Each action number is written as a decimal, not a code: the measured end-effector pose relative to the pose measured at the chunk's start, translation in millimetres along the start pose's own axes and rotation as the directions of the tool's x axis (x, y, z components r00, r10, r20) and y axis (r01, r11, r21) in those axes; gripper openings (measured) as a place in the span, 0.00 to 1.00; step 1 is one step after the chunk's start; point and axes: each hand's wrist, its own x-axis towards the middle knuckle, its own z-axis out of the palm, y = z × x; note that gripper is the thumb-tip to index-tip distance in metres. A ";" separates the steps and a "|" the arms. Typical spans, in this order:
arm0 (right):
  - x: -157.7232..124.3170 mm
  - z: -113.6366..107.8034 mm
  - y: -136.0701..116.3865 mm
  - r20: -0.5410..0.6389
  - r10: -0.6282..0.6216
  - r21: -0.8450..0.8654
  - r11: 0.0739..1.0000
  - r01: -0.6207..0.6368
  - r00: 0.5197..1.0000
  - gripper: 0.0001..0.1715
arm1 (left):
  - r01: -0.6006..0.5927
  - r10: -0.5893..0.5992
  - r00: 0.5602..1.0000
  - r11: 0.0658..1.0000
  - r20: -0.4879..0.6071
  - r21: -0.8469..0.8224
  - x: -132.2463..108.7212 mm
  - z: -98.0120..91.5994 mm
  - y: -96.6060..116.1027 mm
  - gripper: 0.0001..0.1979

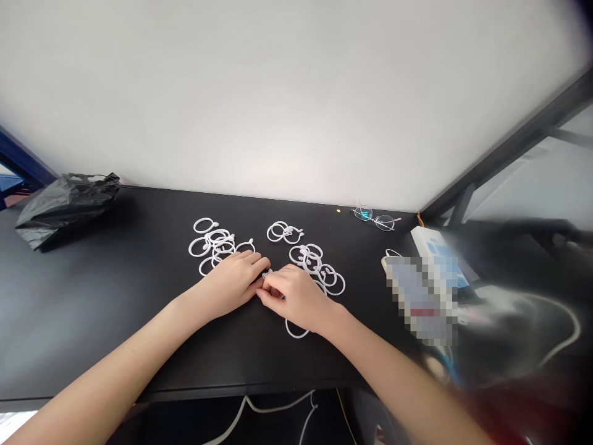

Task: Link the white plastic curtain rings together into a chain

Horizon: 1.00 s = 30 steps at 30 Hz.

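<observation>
Over the middle of the black desk, my left hand (236, 275) and my right hand (299, 296) meet fingertip to fingertip. Both are closed around a white curtain ring (267, 274), of which only a small pale end shows between the fingers; the rest is hidden. A cluster of white curtain rings (223, 246) with small knobbed ends lies just beyond my left hand. More white rings (312, 263) overlap behind and beside my right hand. One ring (296, 334) shows partly from under my right wrist.
Farther back lies a small group of rings (279, 232). Glasses (384, 222) rest near the wall, with a phone (417, 300), partly blurred out, and a white box (433, 247) at right. A crumpled black plastic bag (69, 207) sits at left. Cables (278, 408) hang below the desk's front edge.
</observation>
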 end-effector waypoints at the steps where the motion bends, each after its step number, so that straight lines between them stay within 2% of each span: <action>1: 0.0 -0.2 -0.1 0.003 0.003 -0.001 1.000 -0.003 1.000 0.15 | 0.001 -0.001 1.000 1.000 0.000 0.002 0.0 -0.2 0.0 0.07; 30: -0.4 -3.7 -1.6 0.018 0.023 0.012 1.000 -0.023 1.000 0.15 | 0.004 -0.004 1.000 1.000 0.005 0.005 -1.3 -0.8 0.4 0.08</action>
